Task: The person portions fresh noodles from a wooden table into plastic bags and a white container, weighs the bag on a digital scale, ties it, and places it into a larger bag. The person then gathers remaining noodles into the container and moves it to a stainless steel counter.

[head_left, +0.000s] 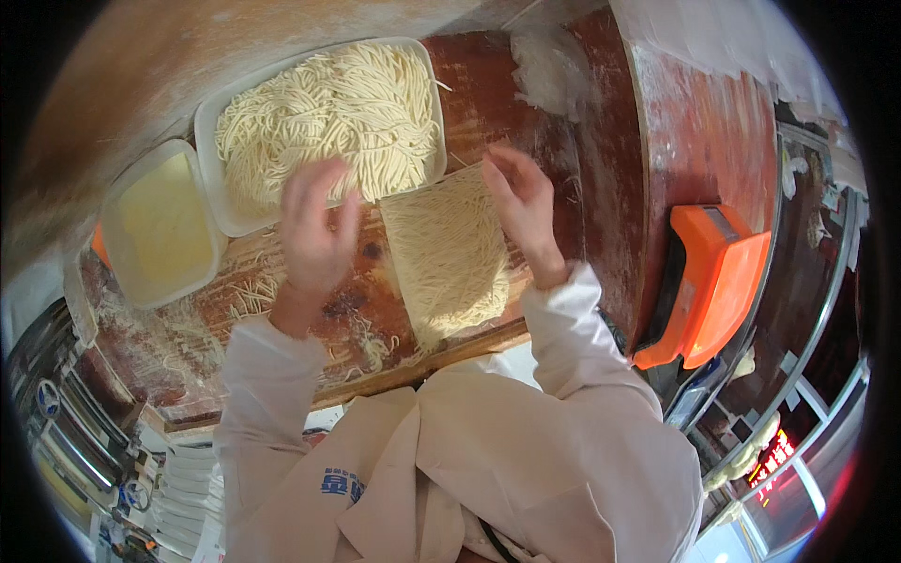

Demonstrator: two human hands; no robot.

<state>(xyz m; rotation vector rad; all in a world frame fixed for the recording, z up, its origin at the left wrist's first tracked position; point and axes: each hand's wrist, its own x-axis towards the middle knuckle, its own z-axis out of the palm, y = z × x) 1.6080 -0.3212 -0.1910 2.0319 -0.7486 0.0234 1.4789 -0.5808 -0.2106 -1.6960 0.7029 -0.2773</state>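
Note:
Fresh noodles [331, 119] are heaped in a white plastic tray [209, 151] at the back of the wooden worktop. My left hand [317, 225], blurred, hangs over the tray's near edge with fingers apart and nothing visible in it. More noodles lie flat inside a clear plastic bag [450, 253], in front of the tray and near the worktop's front edge. My right hand [522, 200] is at the bag's far right corner, fingers curled and thumb towards the plastic. Whether it pinches the bag is not clear.
A smaller white tub [208, 264] with pale yellow contents stands left of the tray. Floury noodle scraps [257, 292] litter the wooden worktop [352, 274]. An orange scale [718, 281] sits on the right-hand surface. Crumpled clear plastic [549, 70] lies at the back. Roller machinery [70, 422] stands lower left.

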